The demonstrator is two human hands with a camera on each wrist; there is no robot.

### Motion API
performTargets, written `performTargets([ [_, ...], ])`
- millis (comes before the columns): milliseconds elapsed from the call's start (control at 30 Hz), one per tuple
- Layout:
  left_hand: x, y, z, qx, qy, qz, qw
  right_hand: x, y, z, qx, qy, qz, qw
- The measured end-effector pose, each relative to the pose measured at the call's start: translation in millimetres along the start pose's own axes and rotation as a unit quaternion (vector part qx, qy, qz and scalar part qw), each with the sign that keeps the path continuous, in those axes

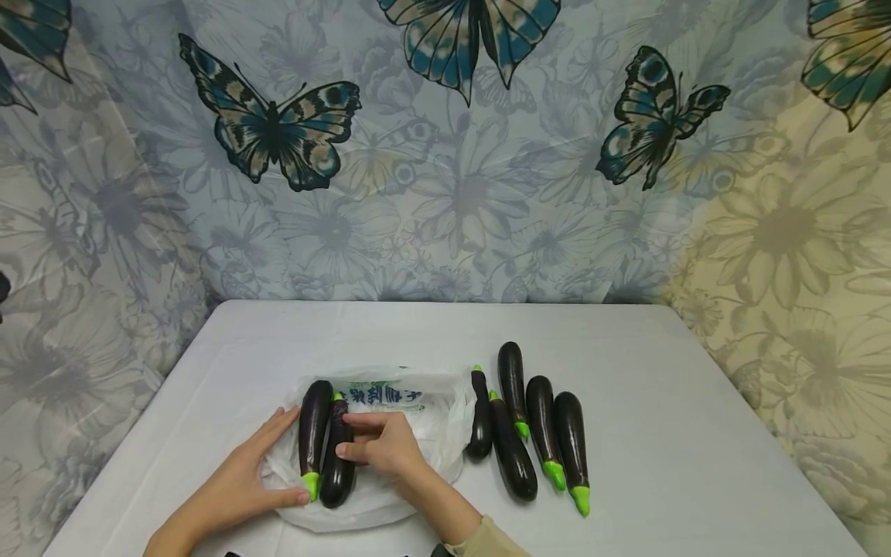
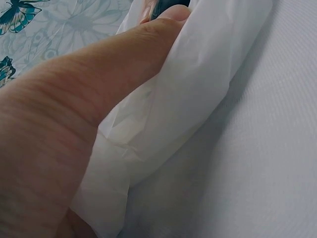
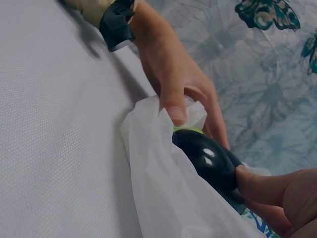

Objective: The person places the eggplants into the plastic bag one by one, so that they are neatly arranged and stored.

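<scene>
Two dark eggplants lie side by side on a white plastic bag (image 1: 431,456) in the head view. My left hand (image 1: 233,480) is spread along the outer side of the left eggplant (image 1: 315,429), thumb by its green stem end and fingers stretched along the bag. The left wrist view shows that thumb (image 2: 109,64) over the bag's edge. With thumb and fingers, my right hand (image 1: 390,449) grips the second eggplant (image 1: 338,476), whose green end points away. In the right wrist view the right thumb (image 3: 262,186) presses on dark, glossy skin; part of the fingers is hidden.
To the right of the bag lie several more eggplants (image 1: 511,456) on the white table (image 1: 682,433), one of them small and thin (image 1: 480,418). A butterfly-patterned cloth (image 1: 459,193) hangs behind the table.
</scene>
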State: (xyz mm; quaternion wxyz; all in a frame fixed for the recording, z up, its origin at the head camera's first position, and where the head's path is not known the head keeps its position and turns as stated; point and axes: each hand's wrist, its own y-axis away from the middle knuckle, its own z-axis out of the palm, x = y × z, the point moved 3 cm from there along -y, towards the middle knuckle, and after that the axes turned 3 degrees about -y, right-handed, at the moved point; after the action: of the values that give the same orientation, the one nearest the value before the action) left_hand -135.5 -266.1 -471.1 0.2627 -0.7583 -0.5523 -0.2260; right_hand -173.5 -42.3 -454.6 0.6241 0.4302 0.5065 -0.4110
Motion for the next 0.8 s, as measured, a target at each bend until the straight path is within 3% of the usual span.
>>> performTargets([
  [333, 2.1, -0.1, -0.5, -0.008, -0.002, -0.004, 1.0000, -1.4, -0.3, 1.9, 0.008, 0.015, 0.006, 1.000],
  [600, 3.5, 2.0, -2.5, -0.003, -0.002, 0.008, 1.0000, -8.7, -3.2, 5.7, 0.000, 0.109, -0.027, 0.994],
  [800, 3.1, 1.6, -2.8, -0.005, 0.000, 0.009, 0.9999, -21.0, 3.0, -9.9, 0.006, 0.133, -0.040, 0.990],
])
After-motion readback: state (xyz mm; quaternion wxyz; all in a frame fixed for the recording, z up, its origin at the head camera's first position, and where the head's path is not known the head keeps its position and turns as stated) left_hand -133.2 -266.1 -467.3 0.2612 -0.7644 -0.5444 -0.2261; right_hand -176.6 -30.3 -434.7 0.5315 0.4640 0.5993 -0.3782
